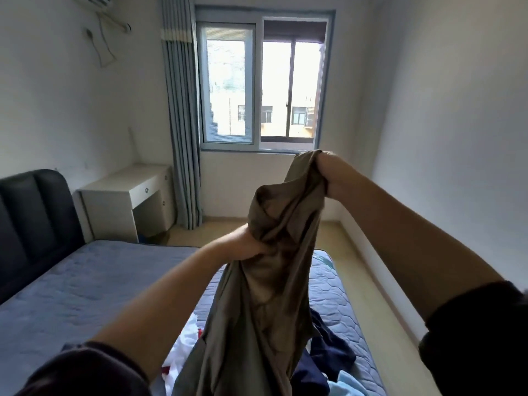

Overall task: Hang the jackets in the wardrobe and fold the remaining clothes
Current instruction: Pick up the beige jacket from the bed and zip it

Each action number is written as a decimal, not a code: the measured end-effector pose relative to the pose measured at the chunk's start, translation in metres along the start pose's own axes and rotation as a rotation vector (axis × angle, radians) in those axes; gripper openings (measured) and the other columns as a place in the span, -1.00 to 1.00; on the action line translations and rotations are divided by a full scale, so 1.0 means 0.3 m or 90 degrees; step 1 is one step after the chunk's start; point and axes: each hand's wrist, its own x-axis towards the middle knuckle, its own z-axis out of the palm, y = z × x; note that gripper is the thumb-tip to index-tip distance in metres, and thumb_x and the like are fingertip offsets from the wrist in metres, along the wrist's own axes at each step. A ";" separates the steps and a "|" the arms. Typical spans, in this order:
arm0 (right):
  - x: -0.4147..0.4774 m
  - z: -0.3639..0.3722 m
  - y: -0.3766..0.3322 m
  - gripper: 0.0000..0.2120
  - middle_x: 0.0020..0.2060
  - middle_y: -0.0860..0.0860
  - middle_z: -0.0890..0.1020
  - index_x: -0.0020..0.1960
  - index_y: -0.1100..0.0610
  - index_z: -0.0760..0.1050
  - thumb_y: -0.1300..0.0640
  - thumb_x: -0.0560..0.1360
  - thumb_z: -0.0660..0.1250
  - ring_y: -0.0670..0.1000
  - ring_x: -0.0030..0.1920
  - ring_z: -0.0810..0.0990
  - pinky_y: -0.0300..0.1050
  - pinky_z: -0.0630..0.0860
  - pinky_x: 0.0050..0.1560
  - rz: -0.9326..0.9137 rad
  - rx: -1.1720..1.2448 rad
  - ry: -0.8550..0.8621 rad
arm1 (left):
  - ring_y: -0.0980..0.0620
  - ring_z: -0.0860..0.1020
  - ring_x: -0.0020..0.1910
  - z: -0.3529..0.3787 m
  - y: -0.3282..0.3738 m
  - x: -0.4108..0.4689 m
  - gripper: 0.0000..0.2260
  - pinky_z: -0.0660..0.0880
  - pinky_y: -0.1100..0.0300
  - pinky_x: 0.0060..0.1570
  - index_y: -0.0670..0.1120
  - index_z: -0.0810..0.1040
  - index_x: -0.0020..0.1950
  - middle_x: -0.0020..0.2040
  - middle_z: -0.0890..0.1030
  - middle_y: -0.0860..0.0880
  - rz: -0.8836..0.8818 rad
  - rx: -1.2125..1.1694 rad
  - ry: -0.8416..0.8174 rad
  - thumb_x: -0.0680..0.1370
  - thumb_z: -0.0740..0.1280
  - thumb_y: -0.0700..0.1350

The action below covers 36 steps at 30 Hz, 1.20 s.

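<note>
The person is holding up a bunched olive-brown garment in the middle of the frame, right hand gripping its top end and left hand clutching it lower down. Looks like they're sorting out which way it goes, so shaking it open probably comes next. More clothes are lying on the bed at the bottom, and no wardrobe is showing.
</note>
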 end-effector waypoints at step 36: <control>-0.089 -0.298 0.415 -0.82 -0.24 0.08 0.59 -0.07 0.13 0.51 0.21 0.63 0.16 -0.02 -0.27 0.57 -0.14 0.53 -0.17 0.030 -0.226 -0.155 | 0.03 0.56 0.07 -0.079 0.098 0.010 -0.58 0.47 0.24 0.04 -0.10 0.55 0.20 0.12 0.60 -0.01 -0.335 0.271 -0.013 0.42 0.48 0.05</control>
